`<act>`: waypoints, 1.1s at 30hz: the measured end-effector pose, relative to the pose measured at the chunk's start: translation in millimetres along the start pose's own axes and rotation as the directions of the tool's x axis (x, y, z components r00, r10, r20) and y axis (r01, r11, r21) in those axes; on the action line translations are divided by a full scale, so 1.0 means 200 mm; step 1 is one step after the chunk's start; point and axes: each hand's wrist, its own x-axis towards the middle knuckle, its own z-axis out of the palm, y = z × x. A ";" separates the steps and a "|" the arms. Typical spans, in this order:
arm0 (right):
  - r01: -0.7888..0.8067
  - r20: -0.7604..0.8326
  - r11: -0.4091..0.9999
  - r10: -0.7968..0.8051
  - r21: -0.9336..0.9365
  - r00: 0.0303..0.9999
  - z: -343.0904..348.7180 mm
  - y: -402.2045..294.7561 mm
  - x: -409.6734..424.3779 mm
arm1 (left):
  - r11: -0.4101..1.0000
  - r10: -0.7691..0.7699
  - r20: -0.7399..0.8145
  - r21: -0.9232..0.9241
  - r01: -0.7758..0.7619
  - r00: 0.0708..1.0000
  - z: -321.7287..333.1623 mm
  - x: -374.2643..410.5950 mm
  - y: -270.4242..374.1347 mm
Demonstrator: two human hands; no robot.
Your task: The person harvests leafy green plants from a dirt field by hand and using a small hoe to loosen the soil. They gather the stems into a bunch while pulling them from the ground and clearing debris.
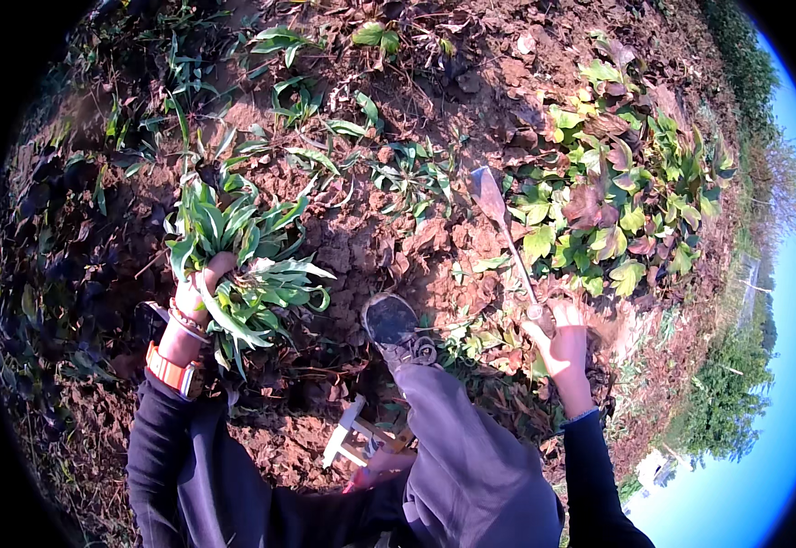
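A bunch of long-leaved green plants [254,288] is gripped in my left hand [199,288], low over the soil at the left. The leaves hide some of my fingers. On the right, my right hand [564,339] is closed around the handle end of a narrow-bladed hand weeding tool [518,257]. Its thin metal shaft runs up and left to a flat blade [488,195], which lies over the reddish soil beside a lobed-leaf plant. Between my hands is my shoe [391,320], planted on the ground.
Yellowing lobed-leaf plants [610,198] spread at the upper right. Small green plants [412,175] grow from the soil ahead, with more at the upper left [295,103]. A small wooden stool-like frame [357,435] sits beside my leg. Trees [726,390] stand at the far right.
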 end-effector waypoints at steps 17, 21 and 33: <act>-0.207 0.244 0.450 -0.026 0.869 0.969 0.54 -0.46 0.36 | 0.987 0.027 0.034 0.155 -0.032 0.999 0.14 -0.03 0.16; -0.345 0.367 0.641 0.104 0.686 0.924 0.35 -0.42 0.38 | 0.996 -0.087 0.040 0.024 0.086 0.995 0.20 -0.04 0.21; 0.261 -0.034 0.480 -0.432 0.838 0.901 0.19 -1.11 0.36 | 0.924 -0.381 0.004 0.049 0.380 0.925 0.47 -0.02 0.22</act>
